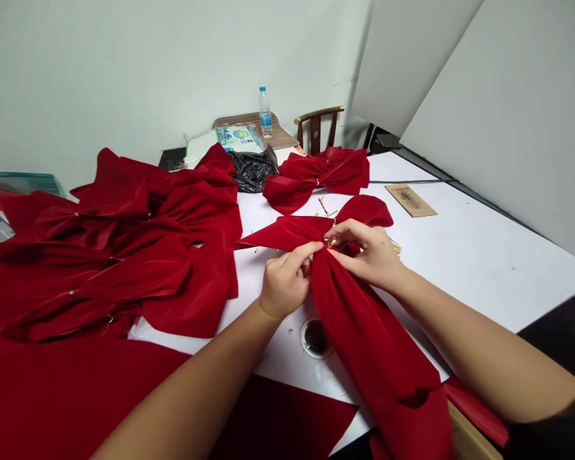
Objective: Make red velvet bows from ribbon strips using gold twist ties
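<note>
A length of red velvet fabric (359, 332) is gathered at its upper end and hangs over the near edge of the table. My left hand (287, 278) is closed, its index finger and thumb pinching the gathered point. Against the same spot, my right hand (367, 252) pinches a small gold twist tie (333, 241) between thumb and fingers. Just beyond my hands lies a red velvet bow (297, 231), tied at its middle; my right hand covers part of it. The fingertips hide how the tie wraps the cloth.
Several tied red bows (148, 217) are heaped at the left, more (323, 176) at the back. Flat red cloth (100, 383) covers the near left. A cardboard piece (411, 200), black plastic bag (253, 169), water bottle (265, 115) and round table grommet (315, 338) are also there.
</note>
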`<state>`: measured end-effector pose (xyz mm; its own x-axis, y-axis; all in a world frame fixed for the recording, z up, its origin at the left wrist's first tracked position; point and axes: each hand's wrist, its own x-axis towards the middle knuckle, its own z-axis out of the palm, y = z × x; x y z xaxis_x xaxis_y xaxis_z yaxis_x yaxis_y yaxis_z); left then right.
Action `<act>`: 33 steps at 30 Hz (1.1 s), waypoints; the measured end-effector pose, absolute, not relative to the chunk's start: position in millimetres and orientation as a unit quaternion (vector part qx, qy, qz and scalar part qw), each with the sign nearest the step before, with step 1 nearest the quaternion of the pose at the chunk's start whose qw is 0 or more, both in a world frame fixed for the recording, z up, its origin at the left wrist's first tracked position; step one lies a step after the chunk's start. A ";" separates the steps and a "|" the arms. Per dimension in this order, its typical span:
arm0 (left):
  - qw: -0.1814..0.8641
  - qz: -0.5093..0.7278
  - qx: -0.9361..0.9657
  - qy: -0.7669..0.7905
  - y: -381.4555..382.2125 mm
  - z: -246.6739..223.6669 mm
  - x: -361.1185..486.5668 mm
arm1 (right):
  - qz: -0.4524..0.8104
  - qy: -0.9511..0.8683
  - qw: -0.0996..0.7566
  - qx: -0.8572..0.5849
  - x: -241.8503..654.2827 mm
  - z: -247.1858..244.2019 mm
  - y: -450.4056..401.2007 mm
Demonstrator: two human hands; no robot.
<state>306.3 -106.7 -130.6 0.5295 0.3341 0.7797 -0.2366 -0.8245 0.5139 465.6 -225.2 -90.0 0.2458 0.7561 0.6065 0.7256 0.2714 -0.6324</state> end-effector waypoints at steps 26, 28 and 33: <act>0.214 0.511 0.828 0.084 -109.5 -124.0 297.1 | 0.086 -0.555 0.600 -0.570 456.3 -96.2 -218.7; 0.229 0.504 0.827 0.100 -109.9 -123.9 297.1 | 0.076 -0.553 0.599 -0.574 456.0 -96.8 -218.9; 0.309 0.471 0.813 0.148 -112.4 -123.6 296.8 | 0.063 -0.553 0.608 -0.566 456.2 -99.6 -219.1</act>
<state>296.8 -112.4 -123.6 0.5116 0.5317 0.6750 -0.0501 -0.7658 0.6412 456.2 -219.1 -99.6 0.3795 0.7028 0.6018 0.5498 0.3518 -0.7576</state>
